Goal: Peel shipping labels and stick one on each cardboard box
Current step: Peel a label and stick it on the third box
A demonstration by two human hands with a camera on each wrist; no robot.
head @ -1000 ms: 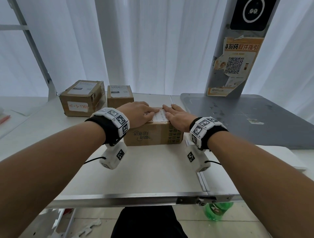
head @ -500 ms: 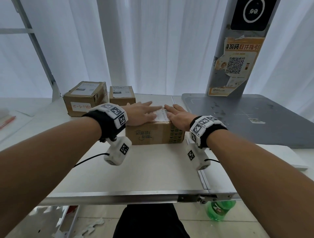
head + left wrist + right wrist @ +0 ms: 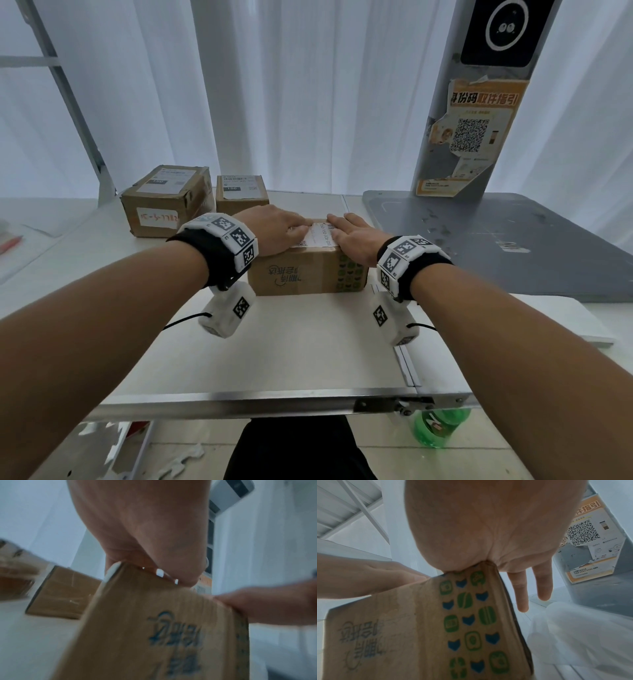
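The shipping label (image 3: pixel 322 234) lay flat on the top face of the nearest cardboard box (image 3: pixel 308 270), which stood on the white tabletop (image 3: pixel 274 349) just in front of the person. Both hands pressed down on it: the left hand (image 3: pixel 274 228) lay palm down over the label's left part with its fingers loosely bent against the paper, and the right hand (image 3: pixel 352 234) lay with fingers straight and together over the right part, its outer fingers hanging past the box's right edge in the right wrist view. Neither hand pinched anything.

Compared with a second before, the two hands had stayed on the box top and had drawn slightly apart, so that a little more of the printed strip showed between them. That reads as a smoothing stroke from the middle outward, and the label seemed stuck down rather than merely laid on; this box was probably all but finished.

Behind and to the left, two more boxes stood side by side: a larger box (image 3: pixel 168 202) and a smaller box (image 3: pixel 241 193), each already carrying a white label on top. To the right a grey platform (image 3: pixel 496 246) carried a post with an orange QR poster (image 3: pixel 472 137). A green bottle (image 3: pixel 438 428) stood on the floor below the tabletop's edge.
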